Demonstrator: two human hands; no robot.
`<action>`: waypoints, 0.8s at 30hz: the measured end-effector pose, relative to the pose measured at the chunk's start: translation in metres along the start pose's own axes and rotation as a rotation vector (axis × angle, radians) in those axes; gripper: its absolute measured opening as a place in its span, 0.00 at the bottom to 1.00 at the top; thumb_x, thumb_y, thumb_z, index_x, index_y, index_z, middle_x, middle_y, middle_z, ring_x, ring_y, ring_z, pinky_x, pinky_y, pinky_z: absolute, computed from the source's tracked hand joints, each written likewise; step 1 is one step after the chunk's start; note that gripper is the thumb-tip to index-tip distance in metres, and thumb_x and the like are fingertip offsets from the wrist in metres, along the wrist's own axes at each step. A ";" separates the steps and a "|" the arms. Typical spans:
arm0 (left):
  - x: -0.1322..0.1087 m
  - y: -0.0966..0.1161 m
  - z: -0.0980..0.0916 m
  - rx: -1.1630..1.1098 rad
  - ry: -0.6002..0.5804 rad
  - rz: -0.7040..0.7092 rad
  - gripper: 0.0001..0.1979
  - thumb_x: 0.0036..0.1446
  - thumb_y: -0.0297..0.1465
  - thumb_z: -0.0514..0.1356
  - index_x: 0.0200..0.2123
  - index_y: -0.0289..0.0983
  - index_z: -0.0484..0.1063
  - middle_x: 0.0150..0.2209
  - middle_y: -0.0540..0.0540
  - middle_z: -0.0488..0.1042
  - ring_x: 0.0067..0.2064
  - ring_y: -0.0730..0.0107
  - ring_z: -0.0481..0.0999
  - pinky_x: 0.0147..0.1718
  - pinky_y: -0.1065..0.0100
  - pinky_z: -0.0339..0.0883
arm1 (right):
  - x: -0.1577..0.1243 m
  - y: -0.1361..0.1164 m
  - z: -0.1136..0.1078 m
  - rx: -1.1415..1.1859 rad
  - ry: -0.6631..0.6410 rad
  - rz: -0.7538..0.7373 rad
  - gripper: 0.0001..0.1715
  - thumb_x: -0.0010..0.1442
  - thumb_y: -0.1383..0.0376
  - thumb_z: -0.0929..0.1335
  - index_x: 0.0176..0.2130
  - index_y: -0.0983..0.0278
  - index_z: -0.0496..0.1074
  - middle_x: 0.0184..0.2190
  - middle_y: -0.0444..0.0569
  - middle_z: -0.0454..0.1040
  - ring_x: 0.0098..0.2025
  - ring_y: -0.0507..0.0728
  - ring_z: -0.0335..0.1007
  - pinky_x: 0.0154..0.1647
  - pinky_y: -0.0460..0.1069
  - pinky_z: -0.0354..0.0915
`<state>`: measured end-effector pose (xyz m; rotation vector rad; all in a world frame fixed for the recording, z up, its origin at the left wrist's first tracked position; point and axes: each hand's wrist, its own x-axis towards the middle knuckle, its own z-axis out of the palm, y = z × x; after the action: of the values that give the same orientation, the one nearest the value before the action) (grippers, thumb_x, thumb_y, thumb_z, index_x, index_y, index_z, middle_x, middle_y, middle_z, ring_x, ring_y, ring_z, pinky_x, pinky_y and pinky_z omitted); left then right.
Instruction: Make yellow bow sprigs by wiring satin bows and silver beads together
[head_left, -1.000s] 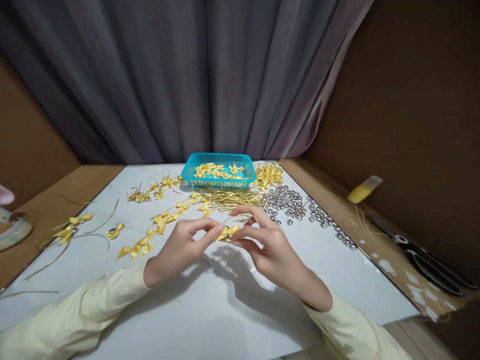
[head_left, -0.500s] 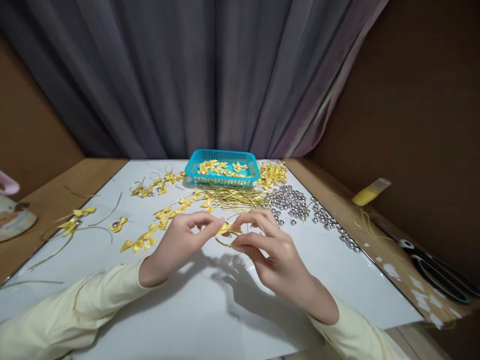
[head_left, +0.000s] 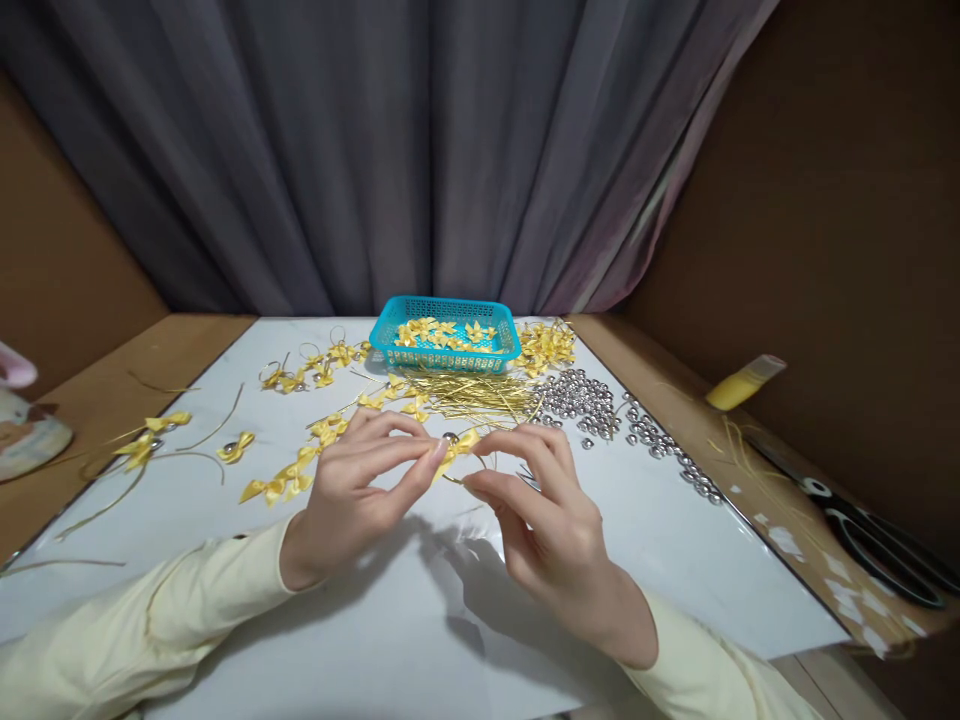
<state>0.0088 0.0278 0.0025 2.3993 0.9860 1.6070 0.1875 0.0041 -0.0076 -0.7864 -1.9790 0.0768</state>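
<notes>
Both hands meet over the middle of the white sheet [head_left: 420, 620]. My left hand [head_left: 360, 490] pinches a small yellow ribbon bow [head_left: 459, 446] with thumb and forefinger. My right hand [head_left: 551, 520] pinches the same bow from the right, where a thin gold wire loop hangs under it. A small silver bead sits at the bow's top. Both arms wear pale yellow sleeves.
A turquoise basket [head_left: 447, 356] of yellow bows stands at the back. Gold wires [head_left: 472, 395] lie in front of it, silver beads [head_left: 592, 405] to the right, finished bows [head_left: 281, 485] to the left. Black scissors [head_left: 870, 535] and a yellow tube [head_left: 742, 383] lie on the wooden table at right.
Both hands have lifted the bow slightly and turned it; the fingers have closed tighter round it. A silver bead now shows at the bow's top.
</notes>
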 end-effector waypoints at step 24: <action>0.006 0.008 -0.005 -0.219 -0.165 -0.417 0.11 0.53 0.28 0.61 0.19 0.38 0.73 0.24 0.53 0.75 0.30 0.70 0.71 0.36 0.63 0.57 | -0.004 -0.001 0.008 0.108 0.018 0.052 0.17 0.56 0.84 0.59 0.35 0.65 0.67 0.34 0.50 0.73 0.38 0.57 0.62 0.38 0.55 0.59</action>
<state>0.0096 0.0232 0.0128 1.9812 1.1193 1.2741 0.1820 0.0032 -0.0146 -0.7662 -1.9205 0.2047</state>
